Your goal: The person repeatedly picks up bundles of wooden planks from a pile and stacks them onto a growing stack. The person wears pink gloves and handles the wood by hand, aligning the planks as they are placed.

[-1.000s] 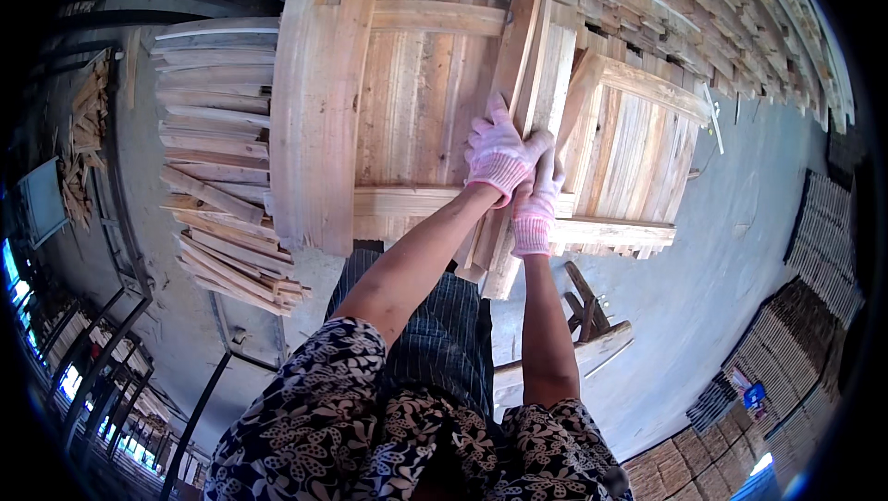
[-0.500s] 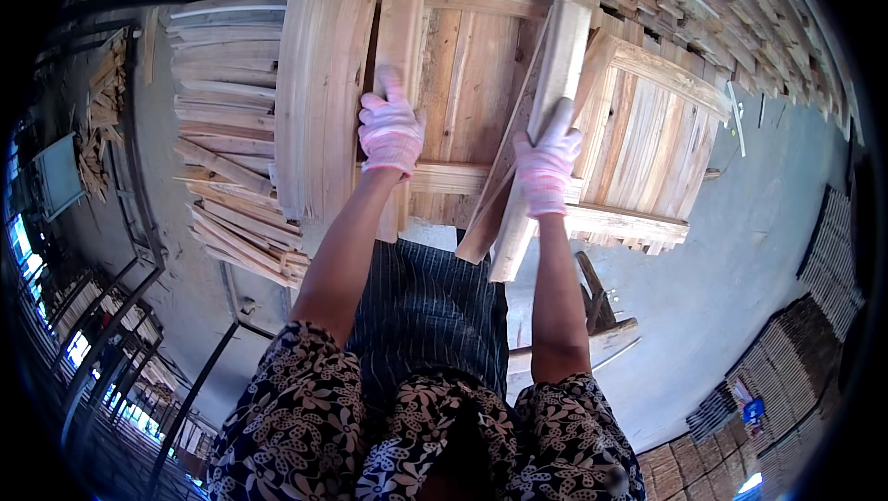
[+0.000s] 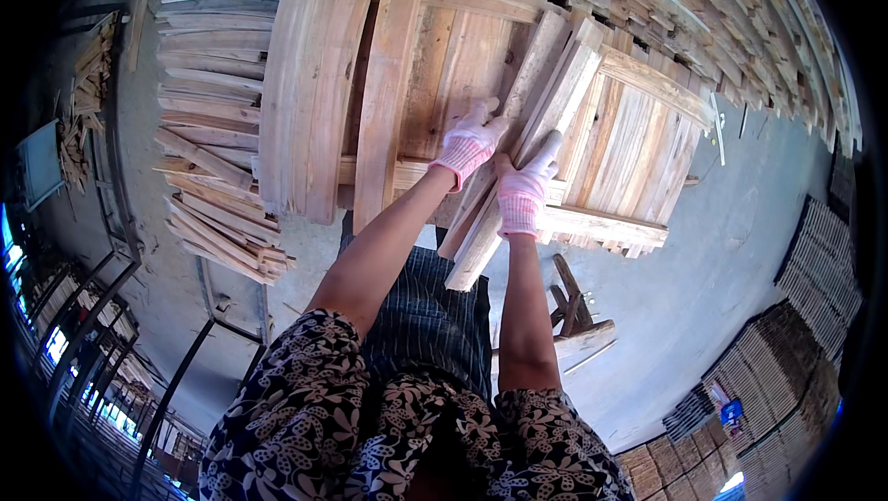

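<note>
Both my hands wear pale pink-and-white knitted gloves. My right hand (image 3: 525,188) grips a light wooden slat (image 3: 476,256) that lies aslant over framed plank panels. Beside this slat, on its left, lies a second, darker slat (image 3: 535,61), also aslant. My left hand (image 3: 470,142) is at the darker slat's left side, fingers stretched out and apart; whether its fingertips touch the wood I cannot tell. A single board (image 3: 388,85) lies left of my left hand, apart from both hands. Under the slats, a panel (image 3: 638,145) of planks with crosspieces shows on the right.
Several wide boards (image 3: 310,103) lie side by side at the left, over a stack of thin strips (image 3: 213,66). Piled lumber (image 3: 721,11) borders the far side. A small wooden stand (image 3: 573,302) is on the concrete floor, with bundled wood stacks (image 3: 758,371) at the lower right.
My left hand has left the single board and moved right to the slats. The slats have come together, and the light one tilts more, with my right hand still on it.
</note>
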Action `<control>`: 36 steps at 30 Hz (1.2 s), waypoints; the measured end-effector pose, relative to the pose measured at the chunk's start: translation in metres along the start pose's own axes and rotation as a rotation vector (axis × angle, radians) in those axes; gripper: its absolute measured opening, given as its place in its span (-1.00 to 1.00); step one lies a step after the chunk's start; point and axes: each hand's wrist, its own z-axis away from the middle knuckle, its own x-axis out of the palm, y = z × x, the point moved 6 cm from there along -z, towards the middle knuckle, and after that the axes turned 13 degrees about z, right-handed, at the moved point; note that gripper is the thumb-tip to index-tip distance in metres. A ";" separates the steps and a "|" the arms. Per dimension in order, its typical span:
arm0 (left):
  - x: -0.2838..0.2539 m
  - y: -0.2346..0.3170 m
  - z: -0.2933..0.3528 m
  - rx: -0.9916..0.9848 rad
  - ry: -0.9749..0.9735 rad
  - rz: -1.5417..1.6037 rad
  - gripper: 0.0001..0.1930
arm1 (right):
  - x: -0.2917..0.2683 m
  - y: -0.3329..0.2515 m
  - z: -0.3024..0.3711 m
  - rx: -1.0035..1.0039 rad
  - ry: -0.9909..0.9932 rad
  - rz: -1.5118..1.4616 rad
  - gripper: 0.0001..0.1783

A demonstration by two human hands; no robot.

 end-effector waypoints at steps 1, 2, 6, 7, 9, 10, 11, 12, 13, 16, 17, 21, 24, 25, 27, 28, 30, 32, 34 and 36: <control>0.007 -0.003 -0.005 -0.016 -0.025 0.121 -0.37 | -0.002 0.007 -0.001 -0.042 0.014 -0.040 0.21; 0.015 0.012 0.007 0.018 -0.027 0.212 -0.31 | -0.001 0.016 -0.003 -0.165 0.145 -0.051 0.17; 0.024 0.009 0.016 -0.240 -0.027 0.252 -0.21 | 0.008 0.015 0.012 -0.208 -0.082 0.115 0.13; 0.024 0.009 0.016 -0.191 -0.029 0.288 -0.19 | 0.007 0.013 0.012 -0.219 -0.083 0.123 0.13; 0.022 0.007 0.018 -0.090 -0.027 0.360 -0.16 | 0.008 0.008 0.012 -0.249 -0.088 0.139 0.13; 0.018 0.014 0.026 -0.088 -0.049 0.303 -0.17 | -0.005 -0.006 0.019 -0.188 -0.188 0.164 0.13; 0.015 0.025 0.031 -0.010 -0.074 0.217 -0.20 | -0.007 -0.006 0.022 -0.237 -0.126 0.130 0.13; 0.010 0.031 0.036 -0.015 -0.086 0.208 -0.23 | -0.006 -0.005 0.026 -0.288 -0.065 0.095 0.13; -0.002 0.044 0.045 -0.025 -0.089 0.197 -0.25 | -0.008 -0.015 0.033 -0.344 -0.013 0.057 0.13; -0.045 0.020 0.026 -0.044 0.000 0.405 -0.17 | 0.002 -0.061 0.033 -0.434 -0.148 0.031 0.12; -0.054 0.033 0.027 -0.067 0.051 0.348 -0.11 | 0.002 -0.072 0.029 -0.442 -0.199 0.043 0.12; -0.103 0.041 0.029 0.038 0.279 0.000 -0.08 | 0.025 -0.097 0.024 -0.541 -0.203 0.011 0.00; -0.159 0.085 0.089 0.212 0.408 -0.101 -0.19 | 0.007 -0.065 0.022 -0.480 -0.106 -0.043 0.03; -0.188 0.082 0.103 0.256 0.456 -0.131 -0.25 | 0.007 -0.044 0.013 -0.463 -0.018 -0.022 0.04; -0.273 0.029 0.110 0.398 0.848 -0.493 -0.40 | 0.005 -0.020 -0.003 -0.499 0.047 -0.060 0.08; -0.307 0.003 0.107 0.212 0.649 -1.104 -0.38 | 0.004 -0.019 -0.015 -0.463 -0.044 0.000 0.09; -0.371 -0.055 0.114 -0.055 0.768 -0.463 -0.32 | 0.009 -0.026 -0.045 -0.535 -0.023 0.120 0.05; -0.366 -0.100 0.110 -0.186 0.584 -0.326 -0.29 | 0.004 -0.043 -0.067 -0.503 -0.057 0.211 0.04; -0.358 -0.085 0.100 -0.112 0.548 -0.314 -0.42 | 0.003 -0.058 -0.090 -0.501 -0.047 0.173 0.02; -0.349 -0.090 0.098 0.124 0.514 -0.613 -0.43 | 0.008 -0.063 -0.088 -0.468 -0.011 0.209 -0.05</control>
